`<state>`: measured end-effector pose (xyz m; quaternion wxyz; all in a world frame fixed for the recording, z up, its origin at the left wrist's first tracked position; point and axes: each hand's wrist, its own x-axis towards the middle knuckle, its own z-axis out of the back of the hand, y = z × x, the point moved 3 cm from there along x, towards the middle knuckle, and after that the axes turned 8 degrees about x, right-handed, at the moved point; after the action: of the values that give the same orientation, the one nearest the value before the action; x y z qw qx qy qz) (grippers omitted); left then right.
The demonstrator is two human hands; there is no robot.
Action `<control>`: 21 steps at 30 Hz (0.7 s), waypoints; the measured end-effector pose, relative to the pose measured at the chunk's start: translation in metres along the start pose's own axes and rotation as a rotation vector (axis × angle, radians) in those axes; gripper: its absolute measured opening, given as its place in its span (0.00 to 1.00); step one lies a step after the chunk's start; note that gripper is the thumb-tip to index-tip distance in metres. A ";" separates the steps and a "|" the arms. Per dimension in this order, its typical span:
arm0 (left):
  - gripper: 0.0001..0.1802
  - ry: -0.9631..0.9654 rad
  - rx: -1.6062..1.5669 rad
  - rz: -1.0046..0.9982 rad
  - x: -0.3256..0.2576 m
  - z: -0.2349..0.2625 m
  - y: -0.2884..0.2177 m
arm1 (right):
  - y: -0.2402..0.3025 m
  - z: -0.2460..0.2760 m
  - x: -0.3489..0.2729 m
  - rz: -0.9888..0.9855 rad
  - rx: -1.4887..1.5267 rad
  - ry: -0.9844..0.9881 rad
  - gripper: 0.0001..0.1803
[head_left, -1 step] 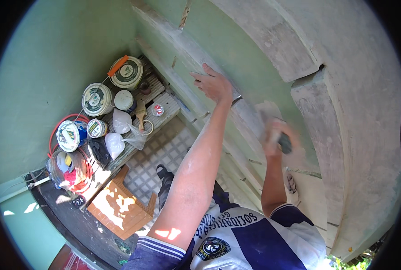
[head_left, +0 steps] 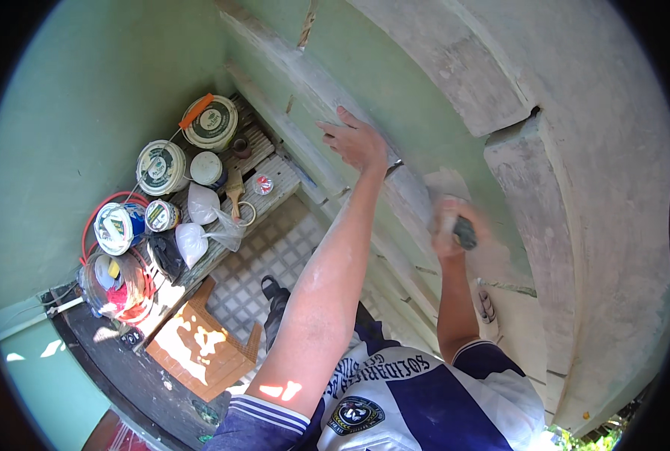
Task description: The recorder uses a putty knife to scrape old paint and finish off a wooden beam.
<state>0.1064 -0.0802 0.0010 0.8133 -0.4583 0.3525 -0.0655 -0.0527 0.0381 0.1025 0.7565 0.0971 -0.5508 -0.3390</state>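
The left hand rests flat, fingers extended, against the pale green wooden door panel; its grip is open and holds nothing. The right hand presses against the same panel, lower and further right, its grip closed around a dark-handled tool whose working end cannot be identified. The surface around the right hand shows a whitish, dull patch. Below and to the left, a weathered slatted wooden desk carries the containers. A round white paint tin with a dark green circular label stands at the far end, an orange-handled tool lying across its lid. Just beside it stands a second round tin with a green-ringed label, then a small white lidded tub. Nearer are a blue and white bucket, a small tin with a multicoloured label, and two knotted clear plastic bags of white powder.
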 end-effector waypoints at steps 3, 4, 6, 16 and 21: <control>0.42 0.019 0.038 0.008 -0.004 0.003 0.000 | 0.015 0.010 0.000 0.106 0.106 -0.116 0.05; 0.42 0.017 0.035 0.006 -0.003 0.002 -0.003 | 0.015 0.008 0.005 0.110 0.109 -0.117 0.05; 0.43 0.004 0.016 0.003 -0.001 0.002 -0.003 | 0.019 -0.002 0.012 0.082 -0.019 -0.056 0.07; 0.44 0.021 -0.031 0.004 -0.003 0.006 -0.004 | 0.032 -0.006 0.014 -0.061 0.026 0.094 0.13; 0.43 0.019 0.021 0.000 -0.003 0.002 -0.001 | 0.028 -0.014 0.014 0.096 0.035 0.106 0.14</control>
<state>0.1058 -0.0783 0.0041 0.8147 -0.4492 0.3592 -0.0735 -0.0266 0.0470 0.1225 0.7980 0.1018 -0.5201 -0.2871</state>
